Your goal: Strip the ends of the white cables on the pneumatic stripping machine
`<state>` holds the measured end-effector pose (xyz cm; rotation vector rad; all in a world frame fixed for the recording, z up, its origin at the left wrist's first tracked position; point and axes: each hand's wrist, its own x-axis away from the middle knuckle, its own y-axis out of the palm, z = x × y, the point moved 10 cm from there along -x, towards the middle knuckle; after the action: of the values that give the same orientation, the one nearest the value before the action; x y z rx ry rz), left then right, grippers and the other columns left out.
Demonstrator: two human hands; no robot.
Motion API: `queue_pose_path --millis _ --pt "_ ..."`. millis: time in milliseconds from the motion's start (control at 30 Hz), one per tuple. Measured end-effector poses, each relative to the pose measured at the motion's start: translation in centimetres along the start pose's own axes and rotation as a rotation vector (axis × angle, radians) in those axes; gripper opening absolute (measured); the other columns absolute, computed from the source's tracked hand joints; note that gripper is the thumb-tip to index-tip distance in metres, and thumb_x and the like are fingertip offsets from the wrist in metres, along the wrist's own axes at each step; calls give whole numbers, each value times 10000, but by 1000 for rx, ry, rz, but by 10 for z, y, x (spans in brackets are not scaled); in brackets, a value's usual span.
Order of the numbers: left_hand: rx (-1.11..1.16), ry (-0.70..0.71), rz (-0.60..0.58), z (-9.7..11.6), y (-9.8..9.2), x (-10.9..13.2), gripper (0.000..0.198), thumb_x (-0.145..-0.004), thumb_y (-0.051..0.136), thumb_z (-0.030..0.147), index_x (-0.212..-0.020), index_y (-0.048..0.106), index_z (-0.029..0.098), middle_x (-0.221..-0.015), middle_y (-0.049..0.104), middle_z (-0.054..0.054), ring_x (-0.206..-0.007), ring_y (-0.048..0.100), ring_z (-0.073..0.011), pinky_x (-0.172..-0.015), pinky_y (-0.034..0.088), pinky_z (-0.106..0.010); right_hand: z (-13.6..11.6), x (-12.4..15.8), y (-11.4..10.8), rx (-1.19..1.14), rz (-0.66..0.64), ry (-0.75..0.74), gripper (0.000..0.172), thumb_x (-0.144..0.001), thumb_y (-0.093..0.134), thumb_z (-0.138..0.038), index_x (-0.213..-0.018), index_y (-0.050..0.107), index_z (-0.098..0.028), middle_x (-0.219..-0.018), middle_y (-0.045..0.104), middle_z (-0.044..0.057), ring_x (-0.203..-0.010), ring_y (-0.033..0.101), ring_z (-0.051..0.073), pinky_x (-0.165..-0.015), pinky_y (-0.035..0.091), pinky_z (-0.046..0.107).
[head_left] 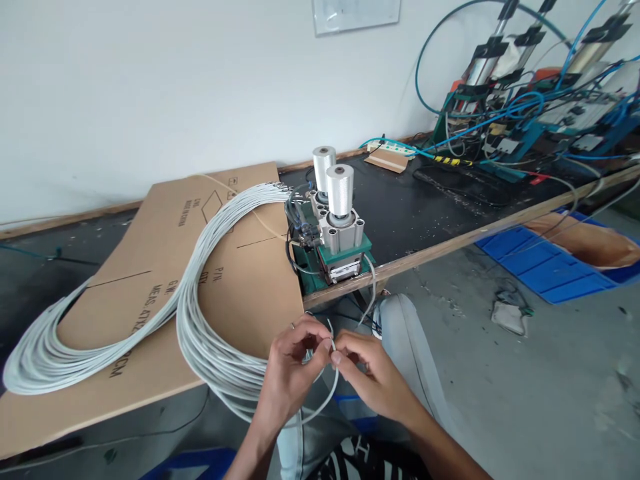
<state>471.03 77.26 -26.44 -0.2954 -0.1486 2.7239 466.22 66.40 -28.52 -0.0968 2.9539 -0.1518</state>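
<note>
My left hand (299, 360) and my right hand (364, 368) meet at the fingertips in front of the bench edge. Both pinch a thin grey-white cable (334, 387) near its end, and a short tip sticks up between the fingers. From there the cable curves down and left, toward the large bundle of similar cables (193, 293). That bundle lies in a wide S-shaped loop on flat cardboard and hangs over its front edge. Just beyond my hands stands a small pneumatic press (343, 227) with two knurled silver cylinders on a green base.
Printed cardboard (255, 287) covers the left of the black bench (400, 213). At the far right are several machines with air cylinders (483, 70) and blue hoses. A power strip (393, 148) lies by the wall. A blue crate (545, 267) sits on the floor at right.
</note>
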Motion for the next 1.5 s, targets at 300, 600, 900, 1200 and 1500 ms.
queue_pose_path --millis 300,600,900,1200,1500 --pt "-250 90 -109 12 9 0 131 -840 625 89 -762 685 176 -736 633 3 -610 575 -99 -561 452 -186 -2 4 -6 84 84 -37 269 -1010 522 -256 -747 536 -202 -664 518 -38 -601 503 100 -571 362 214" --pt "-606 325 -335 38 29 -6 188 -813 529 16 -729 592 172 -698 509 35 -578 426 -90 -565 369 -228 -11 6 -10 363 50 -112 252 -957 488 -157 -716 448 -216 -687 500 -30 -602 477 111 -579 344 239" --pt "197 -274 61 -37 12 13 251 -886 680 336 -710 611 171 -577 573 46 -425 544 -91 -442 460 -204 47 9 14 -486 85 257 453 -943 631 -592 -745 565 -191 -575 644 -15 -394 561 95 -400 478 197" --pt "195 -300 110 -35 9 19 310 -904 703 466 -863 673 159 -606 604 38 -444 587 -113 -467 489 -228 52 10 17 -544 72 296 482 -901 691 -614 -724 580 -179 -569 641 -24 -376 543 76 -380 481 178" --pt "172 -236 121 -31 12 18 347 -931 683 466 -768 582 177 -607 537 59 -431 529 -82 -442 434 -197 49 10 19 -552 96 281 471 -911 679 -606 -734 567 -184 -567 632 -38 -373 541 72 -375 454 168"
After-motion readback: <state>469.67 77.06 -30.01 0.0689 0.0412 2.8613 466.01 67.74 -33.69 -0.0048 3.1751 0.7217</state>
